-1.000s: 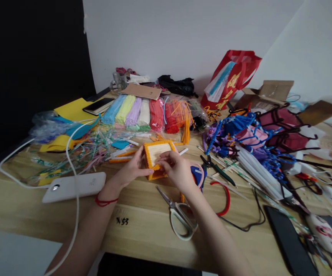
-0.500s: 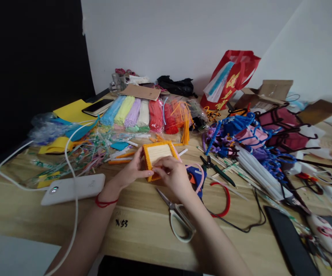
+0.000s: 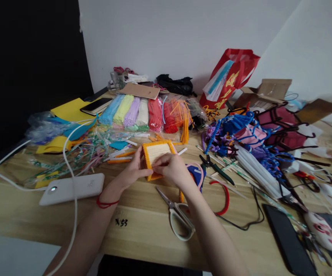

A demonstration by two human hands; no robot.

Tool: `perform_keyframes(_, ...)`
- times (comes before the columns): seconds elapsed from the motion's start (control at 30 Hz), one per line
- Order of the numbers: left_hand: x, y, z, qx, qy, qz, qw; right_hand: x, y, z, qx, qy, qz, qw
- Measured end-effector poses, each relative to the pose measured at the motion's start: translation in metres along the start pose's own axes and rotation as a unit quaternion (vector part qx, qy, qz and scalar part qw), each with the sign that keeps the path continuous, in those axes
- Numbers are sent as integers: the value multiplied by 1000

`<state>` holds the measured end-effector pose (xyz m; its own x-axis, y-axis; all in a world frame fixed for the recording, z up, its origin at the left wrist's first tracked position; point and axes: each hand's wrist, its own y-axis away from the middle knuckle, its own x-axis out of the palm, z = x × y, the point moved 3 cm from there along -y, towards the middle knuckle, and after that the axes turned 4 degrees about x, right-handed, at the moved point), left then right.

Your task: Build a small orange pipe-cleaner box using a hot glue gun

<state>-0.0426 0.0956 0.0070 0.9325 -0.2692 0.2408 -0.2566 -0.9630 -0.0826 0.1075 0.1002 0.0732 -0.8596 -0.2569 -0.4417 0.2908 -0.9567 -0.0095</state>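
Observation:
My left hand [image 3: 133,168] grips the left side of a small box-like piece [image 3: 157,150] with a pale, ribbed panel and a fuzzy orange border, its thumb along the lower corner. My right hand [image 3: 174,168] is closed, fingertips pinched together against the panel's lower part; what lies between them is hidden. Under my right wrist an orange strip [image 3: 181,196] peeks out. Scissors with white handles [image 3: 179,220] lie on the table just below the hands. A blue object with a pink strip [image 3: 196,174] sits right of my right hand, beside dark green-handled cutters [image 3: 217,168].
Behind the hands are bundles of coloured pipe cleaners [image 3: 131,111]. A white power bank [image 3: 73,188] with a cable lies at left. To the right are a red curved strip [image 3: 225,199], a black phone [image 3: 288,237] and a pile of blue and pink craft pieces [image 3: 249,134]. A red bag [image 3: 235,76] stands behind.
My right hand has turned slightly and shifted a little over the panel, and the orange strip now shows under its wrist. My left hand keeps its hold. The view has moved slightly.

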Motion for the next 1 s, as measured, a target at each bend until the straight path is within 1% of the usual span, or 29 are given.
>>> perform_keyframes(0.13,1,1,-1,3,18,3,1000,0,-2,5,57,42,4,998)
perform_keyframes(0.27,0,1,-3,-1,40,13,999,1,-1,8,78,59,29,995)
perform_keyframes(0.37,-3,0,-7,2,76,32,997,1,-1,5,89,66,39,993)
perform_keyframes(0.43,-4,-1,-9,8,101,43,994,1,-1,4,88,66,42,993)
perform_keyframes(0.5,-4,0,-11,12,101,42,994,1,-1,2,78,59,45,994)
perform_keyframes(0.7,-3,2,-6,1,49,30,998,1,-1,-1,37,32,45,998)
perform_keyframes(0.83,-6,1,-1,0,23,35,999,1,-1,-5,38,11,48,998)
perform_keyframes(1.0,-9,-1,1,14,7,44,999,2,0,-7,32,14,52,998)
